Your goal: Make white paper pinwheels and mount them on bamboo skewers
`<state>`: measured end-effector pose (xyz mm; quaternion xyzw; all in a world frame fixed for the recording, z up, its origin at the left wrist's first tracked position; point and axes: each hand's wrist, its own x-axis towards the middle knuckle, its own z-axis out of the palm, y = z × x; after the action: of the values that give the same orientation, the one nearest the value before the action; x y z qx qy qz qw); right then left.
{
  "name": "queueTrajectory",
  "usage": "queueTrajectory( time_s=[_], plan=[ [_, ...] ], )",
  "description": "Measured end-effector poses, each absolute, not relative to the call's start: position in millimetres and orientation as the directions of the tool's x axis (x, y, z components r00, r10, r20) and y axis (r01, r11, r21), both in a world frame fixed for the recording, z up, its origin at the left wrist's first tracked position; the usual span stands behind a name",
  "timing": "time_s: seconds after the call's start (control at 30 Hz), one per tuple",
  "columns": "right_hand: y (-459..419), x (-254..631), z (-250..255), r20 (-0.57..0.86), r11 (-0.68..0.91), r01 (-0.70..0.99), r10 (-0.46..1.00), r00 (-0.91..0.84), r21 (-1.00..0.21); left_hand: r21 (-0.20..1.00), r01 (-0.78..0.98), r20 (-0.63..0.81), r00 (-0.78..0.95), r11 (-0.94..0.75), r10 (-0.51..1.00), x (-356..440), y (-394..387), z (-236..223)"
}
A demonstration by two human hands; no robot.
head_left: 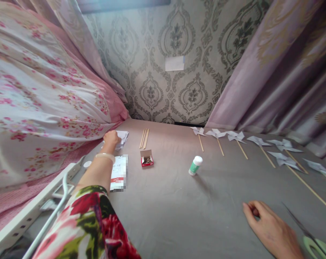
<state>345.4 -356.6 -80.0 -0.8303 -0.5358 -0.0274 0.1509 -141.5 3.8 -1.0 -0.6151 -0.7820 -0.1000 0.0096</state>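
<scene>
Near: our right hand (272, 228) rests loosely curled beside the scissors (310, 236), gap narrow, nothing visibly held. Farther: our outstretched left hand (112, 138) partly covers the paper stack (123, 138), left of the sticks (144, 138); we cannot tell its grip. We judge the paper light, easily creased: hold by edges.

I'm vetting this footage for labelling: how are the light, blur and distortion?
Head view throughout: a bluish haze lies along the top edge, left of centre; the glue stick throws a soft shadow toward the lower right; the left hand at the papers looks slightly soft; pixelation covers the right side of the screen; the rightmost pinwheel looks stretched.
</scene>
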Motion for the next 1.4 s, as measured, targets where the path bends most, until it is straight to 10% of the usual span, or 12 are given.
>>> queueTrajectory(
  time_s=[0.73,1.23,1.4],
  plan=[
    [-356,341,-77,0.210,-0.347,0.919,0.900,0.382,-0.186,0.856,0.517,0.447,-0.726,-0.013,0.522,-85,-37,20],
    [-357,342,-70,0.208,-0.330,0.914,0.902,0.379,-0.235,0.861,0.159,0.461,-0.646,-0.483,0.608,85,-169,39],
    [-350,353,-57,0.060,-0.293,0.744,0.911,0.408,-0.601,0.739,0.246,0.672,-0.329,-0.627,0.663,129,-239,24]
  ],
)
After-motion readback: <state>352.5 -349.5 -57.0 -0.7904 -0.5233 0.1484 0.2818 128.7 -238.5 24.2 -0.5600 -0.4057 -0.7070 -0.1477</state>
